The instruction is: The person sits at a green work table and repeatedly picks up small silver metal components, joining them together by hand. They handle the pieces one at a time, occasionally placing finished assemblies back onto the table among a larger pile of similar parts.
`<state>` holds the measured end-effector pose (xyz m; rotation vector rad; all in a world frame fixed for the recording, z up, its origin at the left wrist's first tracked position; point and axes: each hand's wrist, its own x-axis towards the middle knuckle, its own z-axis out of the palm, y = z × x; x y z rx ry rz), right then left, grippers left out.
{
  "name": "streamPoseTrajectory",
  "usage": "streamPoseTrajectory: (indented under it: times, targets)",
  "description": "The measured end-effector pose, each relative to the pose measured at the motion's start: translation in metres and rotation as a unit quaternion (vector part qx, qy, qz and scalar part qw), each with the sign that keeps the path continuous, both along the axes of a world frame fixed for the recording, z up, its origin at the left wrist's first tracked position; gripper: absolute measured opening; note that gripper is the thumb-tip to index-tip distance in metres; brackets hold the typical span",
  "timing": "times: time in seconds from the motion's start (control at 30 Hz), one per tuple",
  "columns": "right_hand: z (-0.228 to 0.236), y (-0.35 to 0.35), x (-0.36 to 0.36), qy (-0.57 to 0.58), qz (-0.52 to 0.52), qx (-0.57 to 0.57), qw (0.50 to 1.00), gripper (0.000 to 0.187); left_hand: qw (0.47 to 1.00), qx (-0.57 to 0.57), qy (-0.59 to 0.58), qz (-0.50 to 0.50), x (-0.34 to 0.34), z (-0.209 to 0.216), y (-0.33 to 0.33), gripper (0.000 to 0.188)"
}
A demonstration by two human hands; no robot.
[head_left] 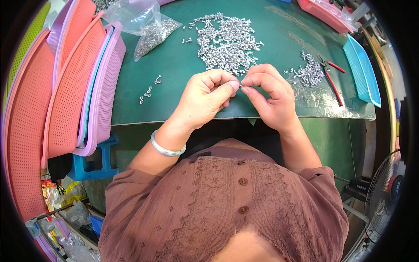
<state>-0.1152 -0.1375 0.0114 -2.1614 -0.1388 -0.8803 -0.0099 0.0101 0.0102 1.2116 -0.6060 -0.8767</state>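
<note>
The left hand and right hand together pinch a tiny metal fitting beside the silvery fittings pile on the green tabletop

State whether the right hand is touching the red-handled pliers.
Apart. In the head view, green tabletop and a pile of small metal pieces lie between the right hand and the red-handled pliers.

One small silvery metal piece, mostly hidden, between the two hands.
</note>
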Motion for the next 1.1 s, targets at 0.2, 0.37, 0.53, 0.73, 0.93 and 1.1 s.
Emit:
streamPoseTrajectory:
  times: [0.2, 0.37, 0.53, 0.73, 0.93, 1.1]
  targets:
    - [-0.002, -0.003, -0.004, 0.019, -0.016, 0.011, 1.0, 0.021, 1.0, 0.006, -0.006, 0.019, -0.002, 0.002, 0.0, 0.007]
    - [-0.001, -0.011, -0.008, 0.052, -0.045, -0.058, 0.996, 0.019, 1.0, 0.013, 0.007, 0.018, -0.002, 0.004, 0.001, 0.007]
    - [0.001, -0.009, -0.012, 0.098, -0.074, -0.121, 0.985, 0.014, 1.0, 0.007, -0.012, 0.018, -0.001, -0.001, 0.0, 0.008]
    - [-0.006, -0.01, -0.008, 0.09, -0.077, -0.144, 0.983, 0.008, 0.996, -0.036, 0.082, 0.021, 0.007, -0.002, 0.001, 0.011]
    - [-0.007, -0.004, -0.005, 0.055, -0.063, -0.048, 0.995, 0.007, 0.993, -0.03, 0.117, -0.012, 0.008, -0.001, 0.001, 0.012]
    - [-0.003, 0.002, -0.004, 0.019, -0.039, -0.002, 0.999, 0.009, 0.997, 0.02, 0.07, -0.034, 0.006, 0.004, -0.002, 0.012]
